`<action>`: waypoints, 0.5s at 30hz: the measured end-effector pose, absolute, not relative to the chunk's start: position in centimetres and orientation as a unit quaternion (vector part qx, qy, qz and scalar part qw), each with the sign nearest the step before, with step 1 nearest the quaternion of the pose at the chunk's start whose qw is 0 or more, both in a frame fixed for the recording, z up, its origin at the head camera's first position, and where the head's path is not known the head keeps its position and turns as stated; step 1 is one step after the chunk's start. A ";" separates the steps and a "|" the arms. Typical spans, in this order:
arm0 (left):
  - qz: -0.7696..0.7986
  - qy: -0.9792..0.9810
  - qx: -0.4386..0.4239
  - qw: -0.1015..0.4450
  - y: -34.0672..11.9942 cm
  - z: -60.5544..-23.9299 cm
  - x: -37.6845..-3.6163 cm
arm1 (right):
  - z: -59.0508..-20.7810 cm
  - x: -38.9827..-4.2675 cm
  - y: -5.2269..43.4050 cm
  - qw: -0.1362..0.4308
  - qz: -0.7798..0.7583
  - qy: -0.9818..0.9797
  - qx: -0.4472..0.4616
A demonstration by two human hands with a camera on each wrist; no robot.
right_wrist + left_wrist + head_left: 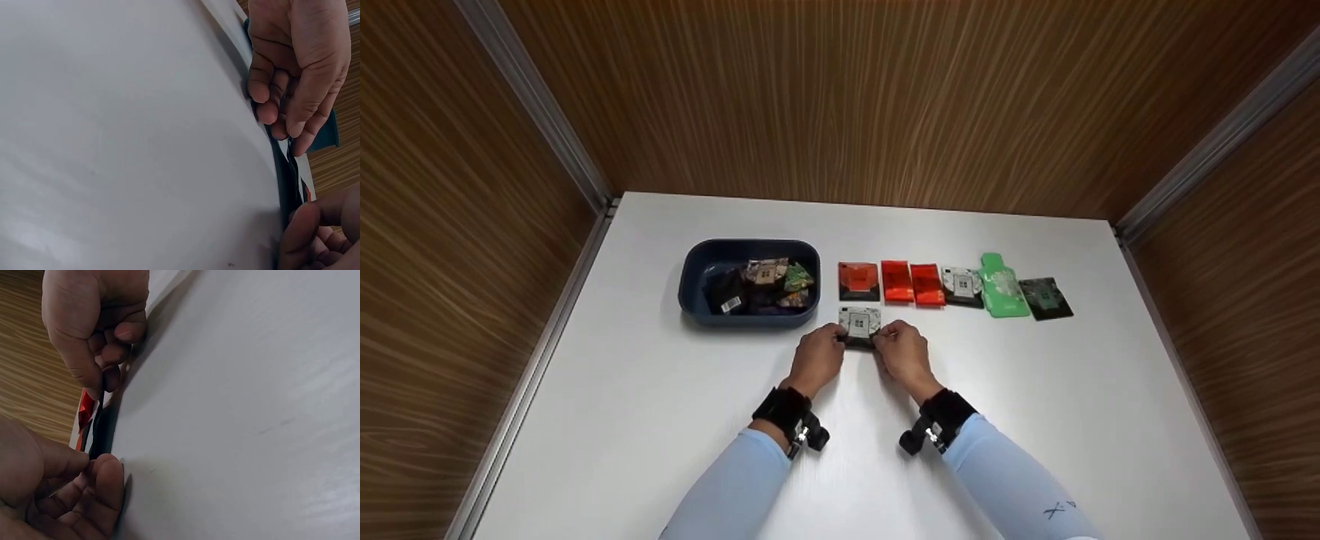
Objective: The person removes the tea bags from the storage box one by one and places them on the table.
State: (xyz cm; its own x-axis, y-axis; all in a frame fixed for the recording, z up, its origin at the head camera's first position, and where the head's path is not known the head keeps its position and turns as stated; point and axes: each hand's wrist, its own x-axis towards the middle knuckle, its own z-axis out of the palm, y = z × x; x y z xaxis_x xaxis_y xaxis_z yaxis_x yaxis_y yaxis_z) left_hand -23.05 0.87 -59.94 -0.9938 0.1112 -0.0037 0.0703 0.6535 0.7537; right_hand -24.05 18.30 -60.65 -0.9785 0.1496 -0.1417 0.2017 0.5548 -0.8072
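A flat square sachet (859, 322), white marbled on top with a black lower band, is held between both hands just below a row of packets. My left hand (819, 355) pinches its left edge between thumb and fingers. On the opposite edge, my right hand (905, 354) pinches it the same way. From the left wrist the sachet (98, 430) appears nearly edge-on, slightly off the white table, the left hand (62, 489) below and the right hand (95, 320) above. The right wrist view also catches its dark edge (293, 171) between the fingertips.
A dark blue bin (750, 320) with several packets stands at left. The row holds an orange-and-black sachet (859, 281), two red packets (897, 282), another marbled sachet (962, 286), a green bottle-shaped pouch (1001, 289) and a dark sachet (1045, 298). Wood-grain panels (840, 97) enclose the table.
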 end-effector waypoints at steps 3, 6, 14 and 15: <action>0.415 0.908 0.060 0.022 0.8 -60.0 -23.2 | -60.7 -24.2 18.3 0.020 -0.444 0.890 0.099; 0.417 0.906 0.069 0.018 0.8 -60.1 -23.2 | -60.8 -24.3 18.3 0.013 -0.438 0.894 0.093; 0.417 0.906 0.076 0.010 0.8 -60.3 -23.0 | -60.8 -24.5 18.4 0.022 -0.449 0.889 0.086; 0.417 0.906 0.077 0.010 0.8 -60.3 -23.0 | -60.8 -24.6 18.3 0.024 -0.452 0.887 0.087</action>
State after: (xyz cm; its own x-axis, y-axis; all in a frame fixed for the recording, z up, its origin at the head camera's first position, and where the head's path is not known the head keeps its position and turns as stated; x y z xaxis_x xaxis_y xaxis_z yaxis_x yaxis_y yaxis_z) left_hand -22.97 0.76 -60.31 -0.9881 0.1468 0.0464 0.1307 0.6403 0.7569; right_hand -24.55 18.34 -60.82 -0.9838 0.1322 -0.1214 0.1759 0.5759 -0.7983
